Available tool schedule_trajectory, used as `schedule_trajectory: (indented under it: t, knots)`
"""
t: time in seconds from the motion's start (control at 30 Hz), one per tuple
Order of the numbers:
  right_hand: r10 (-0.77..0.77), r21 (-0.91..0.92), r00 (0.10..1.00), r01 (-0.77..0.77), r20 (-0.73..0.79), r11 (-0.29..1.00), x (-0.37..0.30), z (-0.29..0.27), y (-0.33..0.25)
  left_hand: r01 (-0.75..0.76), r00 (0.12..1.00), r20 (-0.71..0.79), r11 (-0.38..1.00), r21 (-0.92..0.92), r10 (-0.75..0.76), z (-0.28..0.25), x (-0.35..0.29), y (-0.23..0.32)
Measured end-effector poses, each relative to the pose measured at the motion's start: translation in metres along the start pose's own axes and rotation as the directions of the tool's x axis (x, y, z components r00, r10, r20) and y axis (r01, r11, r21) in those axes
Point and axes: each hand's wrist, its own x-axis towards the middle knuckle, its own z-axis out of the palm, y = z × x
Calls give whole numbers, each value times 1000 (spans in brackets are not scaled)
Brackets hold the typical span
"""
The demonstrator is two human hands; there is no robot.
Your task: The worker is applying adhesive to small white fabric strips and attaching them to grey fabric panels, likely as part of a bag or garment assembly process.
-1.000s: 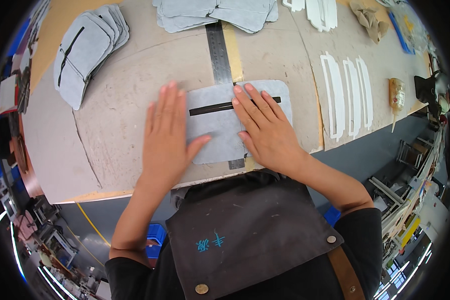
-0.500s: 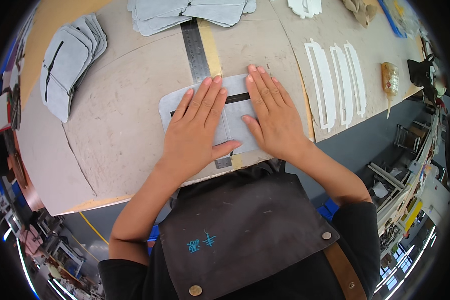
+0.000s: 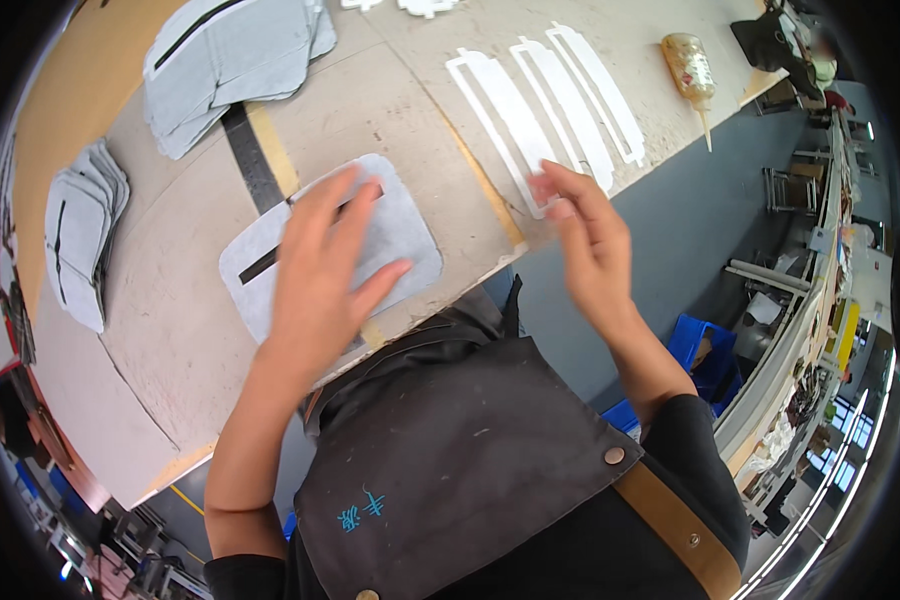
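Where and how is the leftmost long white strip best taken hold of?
Probably by the near end of the leftmost white strip, pinched between thumb and fingertips, coming from the front edge of the table. The strip looks thin and lies flat, its near end is close to that edge, and the right hand is already beside it.
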Motion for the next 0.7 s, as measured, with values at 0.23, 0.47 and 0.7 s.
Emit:
schedule_trajectory:
  t: [0.23, 0.47, 0.7]
  knots:
    - [612, 665, 746, -600, 263, 445, -21, -41, 20, -373, 927, -100, 915, -156, 361, 83, 72, 52]
    - [632, 696, 678, -657, 376, 291, -16, -44, 21, -344, 939, -50, 935, -83, 341, 104, 83, 60]
    - [553, 806, 660, -591, 509, -37, -8, -43, 28, -340, 932, -140, 940, -12, 335, 111, 89, 65]
